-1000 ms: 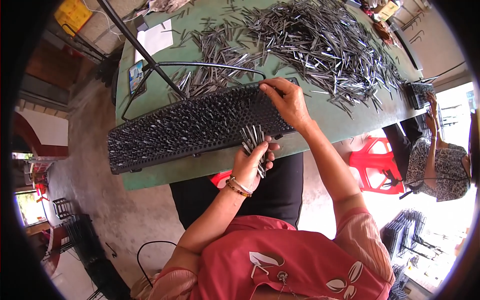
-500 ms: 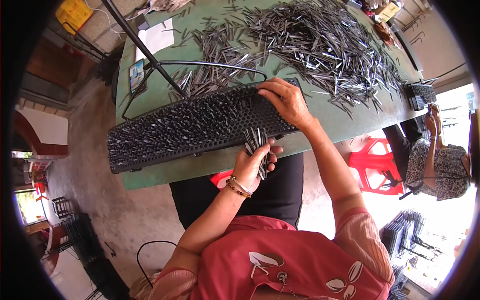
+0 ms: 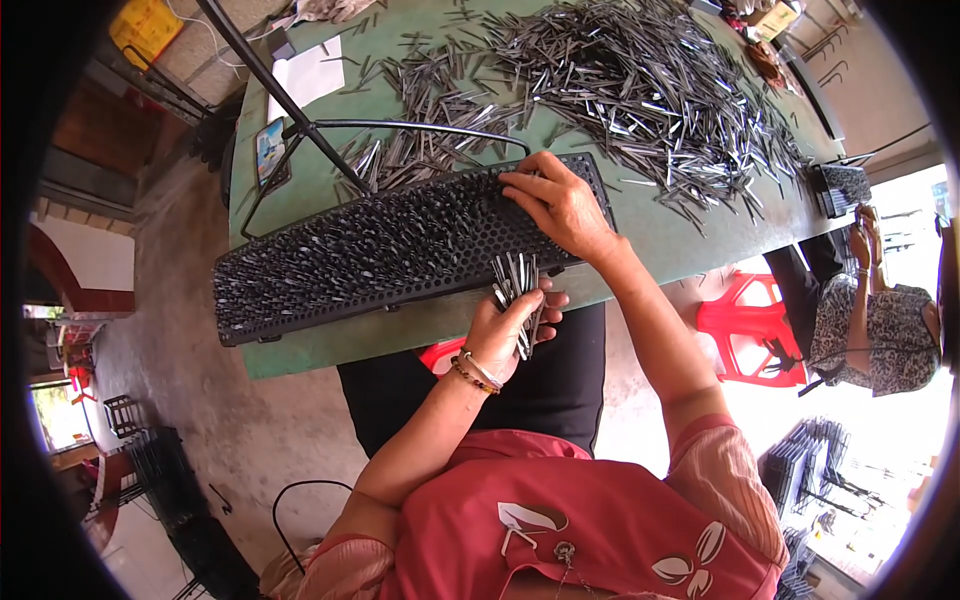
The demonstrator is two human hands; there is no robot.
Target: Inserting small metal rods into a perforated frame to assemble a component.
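A long black rack (image 3: 492, 238) full of small holes lies along the near edge of the green table (image 3: 655, 250). Slim dark metal strips stand packed in its left and middle parts, while holes show bare toward the right. My left hand (image 3: 497, 335) is closed round a bundle of such strips (image 3: 515, 275), just in front of the rack's near edge. Over the rack's right part, my right hand (image 3: 568, 205) is closed in a pinch with its fingertips down at the holes. Whatever lies between those fingertips is too small to make out.
Behind the rack spread a big heap of loose strips (image 3: 640, 90) and a smaller one (image 3: 430, 100). A black rod frame (image 3: 265, 70) rises over the rack's left half, near a phone (image 3: 270, 152) and white paper (image 3: 310, 75). Rightward are a red stool (image 3: 745, 330) and another person (image 3: 875, 335).
My right hand has shifted slightly left and down along the rack. My left hand keeps its bundle in nearly the same place.
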